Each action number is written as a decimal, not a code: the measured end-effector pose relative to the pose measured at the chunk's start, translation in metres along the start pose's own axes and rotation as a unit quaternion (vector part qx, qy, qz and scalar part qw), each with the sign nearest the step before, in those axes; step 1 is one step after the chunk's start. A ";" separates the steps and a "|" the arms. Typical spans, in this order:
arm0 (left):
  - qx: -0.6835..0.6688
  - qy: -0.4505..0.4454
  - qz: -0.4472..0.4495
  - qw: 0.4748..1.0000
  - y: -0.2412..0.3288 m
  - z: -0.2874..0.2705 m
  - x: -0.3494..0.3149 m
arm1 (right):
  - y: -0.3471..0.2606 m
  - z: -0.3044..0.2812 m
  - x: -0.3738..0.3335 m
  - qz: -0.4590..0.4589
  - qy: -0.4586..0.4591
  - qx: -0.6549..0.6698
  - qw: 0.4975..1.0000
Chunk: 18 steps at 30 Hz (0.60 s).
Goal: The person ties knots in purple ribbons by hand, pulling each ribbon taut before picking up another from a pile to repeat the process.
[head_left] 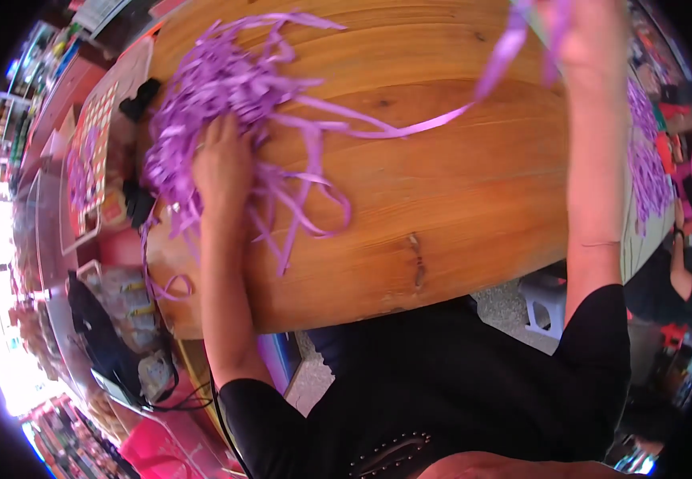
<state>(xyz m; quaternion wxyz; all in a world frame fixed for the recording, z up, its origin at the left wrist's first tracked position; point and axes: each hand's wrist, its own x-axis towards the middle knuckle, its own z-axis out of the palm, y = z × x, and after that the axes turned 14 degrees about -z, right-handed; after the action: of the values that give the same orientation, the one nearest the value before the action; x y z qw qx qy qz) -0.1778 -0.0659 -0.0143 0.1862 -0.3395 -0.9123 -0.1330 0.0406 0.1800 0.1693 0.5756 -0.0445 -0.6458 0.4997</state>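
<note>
A tangled heap of thin purple ribbon (230, 80) covers the left part of the wooden table. On its near side lies my left hand (225, 172), back up, with the fingers stretched onto the ribbon and the fingertips partly sunk among the strands. Raised at the far right is my right hand (589, 40), smeared by motion and partly cut off by the upper edge. It is closed on a purple ribbon strand (502, 64), which sags down to the tabletop and runs back left into the heap. Other loops trail loosely near my left forearm.
The wooden table (458, 184) has a rounded near edge. Left of it stand a checkered basket (98, 144) and a dark bag (98, 327). To the right, more purple ribbon (649, 168) hangs over a pale surface beside another person's arm (681, 263). A light stool (541, 307) stands below.
</note>
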 end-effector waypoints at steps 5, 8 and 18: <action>-0.053 0.087 0.107 0.989 0.037 -0.043 -0.014 | 0.028 -0.012 -0.044 0.122 -0.213 0.017 0.969; -0.388 -0.041 0.018 0.921 0.101 -0.065 -0.031 | 0.049 -0.013 -0.071 -0.006 -0.329 -0.006 0.944; -0.774 -0.229 -0.182 0.562 0.163 -0.072 -0.034 | 0.033 -0.029 -0.088 0.077 -0.320 0.040 0.943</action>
<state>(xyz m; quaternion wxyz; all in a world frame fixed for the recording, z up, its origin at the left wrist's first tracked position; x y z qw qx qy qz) -0.0271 0.0081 0.0541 -0.3910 -0.1989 -0.5143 -0.7369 0.0758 0.1578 0.0803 0.3000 0.0913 -0.7697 0.5560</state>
